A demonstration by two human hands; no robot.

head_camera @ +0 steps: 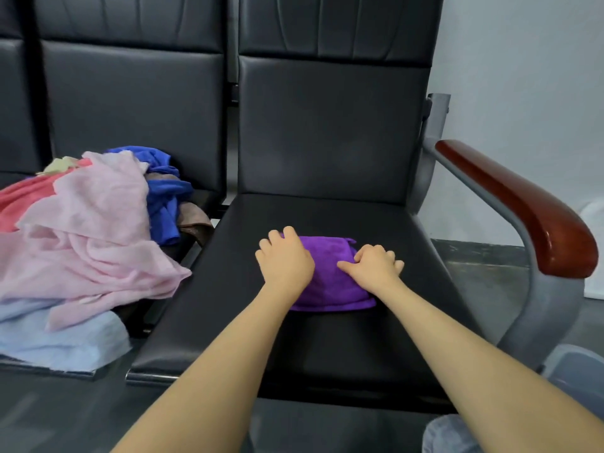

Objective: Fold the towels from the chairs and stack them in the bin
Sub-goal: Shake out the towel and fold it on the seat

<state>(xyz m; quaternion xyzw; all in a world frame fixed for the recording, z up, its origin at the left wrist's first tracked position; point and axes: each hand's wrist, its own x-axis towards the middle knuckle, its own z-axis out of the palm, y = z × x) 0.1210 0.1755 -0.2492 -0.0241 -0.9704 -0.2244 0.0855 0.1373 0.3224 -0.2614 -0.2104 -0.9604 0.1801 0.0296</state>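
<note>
A folded purple towel lies in the middle of the right chair's black seat. My left hand rests on the towel's left part, its fingers curled down over the far left edge. My right hand is at the towel's right side, fingers curled at that edge and thumb pointing left across the cloth. A heap of unfolded towels sits on the left chair: pink, blue, red, light blue and brown.
A red-brown wooden armrest on a grey metal frame borders the right chair. The corner of a grey container shows at the lower right, below the armrest. Black backrests stand behind both seats. Something white lies on the floor by the wall.
</note>
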